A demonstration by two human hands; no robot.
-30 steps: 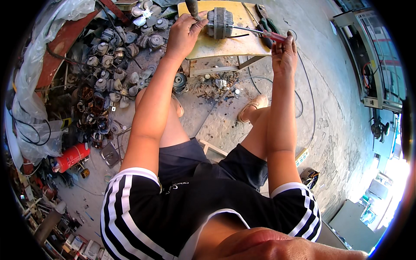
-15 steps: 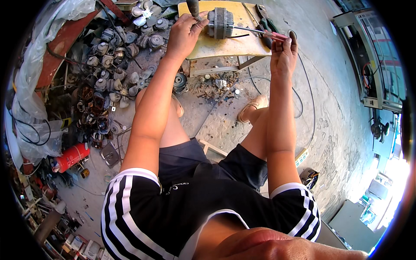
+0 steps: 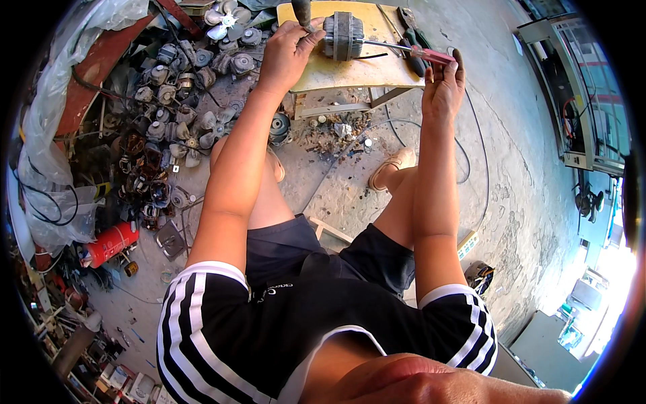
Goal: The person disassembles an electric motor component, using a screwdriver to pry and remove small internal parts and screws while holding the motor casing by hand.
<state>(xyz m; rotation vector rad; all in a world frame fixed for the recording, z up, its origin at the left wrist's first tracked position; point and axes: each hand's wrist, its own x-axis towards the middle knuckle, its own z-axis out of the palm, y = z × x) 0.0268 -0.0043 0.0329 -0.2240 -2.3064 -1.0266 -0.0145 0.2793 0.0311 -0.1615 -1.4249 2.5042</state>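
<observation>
On a small yellow-topped table [image 3: 316,79] lies a grey electric motor [image 3: 343,37] with ribbed ends and a band round its middle. My left hand [image 3: 288,50] is closed, its thumb and fingers pinching at the motor's left end; the exact spot is partly hidden. Just above those fingers rises a dark tapered cylinder [image 3: 301,12], cut off by the upper edge. My right hand [image 3: 444,87] holds a screwdriver [image 3: 434,56] by the end of its red handle, in the fingertips. Its long shank runs leftward to the motor's right end. A short black lead sticks out beneath it.
Dark-handled tools [image 3: 414,40] lie on the table's right side. Many old motors and fans [image 3: 175,87] are heaped on the floor at left, near a red cylinder [image 3: 111,244]. A cable [image 3: 481,135] crosses the concrete; an open-fronted cabinet [image 3: 572,87] stands at right.
My right hand has shifted slightly right and down, its fingers a little more spread around the screwdriver's handle end. My left hand and the motor look nearly unmoved.
</observation>
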